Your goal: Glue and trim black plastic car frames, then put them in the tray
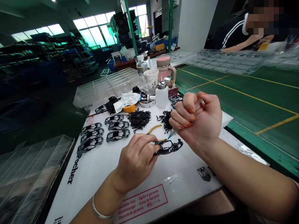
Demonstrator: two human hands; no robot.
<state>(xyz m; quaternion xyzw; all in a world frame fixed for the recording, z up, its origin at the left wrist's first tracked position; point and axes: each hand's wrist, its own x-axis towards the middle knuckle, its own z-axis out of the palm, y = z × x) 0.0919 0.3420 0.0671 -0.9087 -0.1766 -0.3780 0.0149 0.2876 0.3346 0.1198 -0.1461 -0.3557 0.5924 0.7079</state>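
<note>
- The left hand [136, 161], with a silver bangle [98, 207] on its wrist, is closed in a pinch on the end of a black, openwork plastic part [169, 147], which rests on a white printed board [149, 174] carrying a red guarantee-seal stamp [142, 199].
- The right hand [198, 119] is curled into a tight fist around a clear syringe [173, 133], its tip just at the part's edge, close to the left fingertips [153, 148].
- Yellow-handled pliers [154, 129] lie just beside the left fingers.
- Two heaps of small black pieces [139, 119] sit beyond the hands, the second [165, 119] partly behind the right fist.
- Rows of similar black parts [118, 134] lie to the left on the board.
- Farther on are an orange tape roll [129, 108], a crumpled white cloth [126, 102], a tube [147, 97] and a white dispensing bottle [161, 95].
- Behind them stand a cup [150, 77], a water bottle [141, 66] and a pink flask [164, 69].
- A clear compartment tray [105, 87] sits to the left of these, and more clear trays [229, 61] lie on the green-matted counter [243, 99].
- At the far right, a person in a dark striped sleeve [233, 32] works across the counter, a hand [253, 39] resting forward.
- Metal shelving [70, 53] stands in the distance.
</note>
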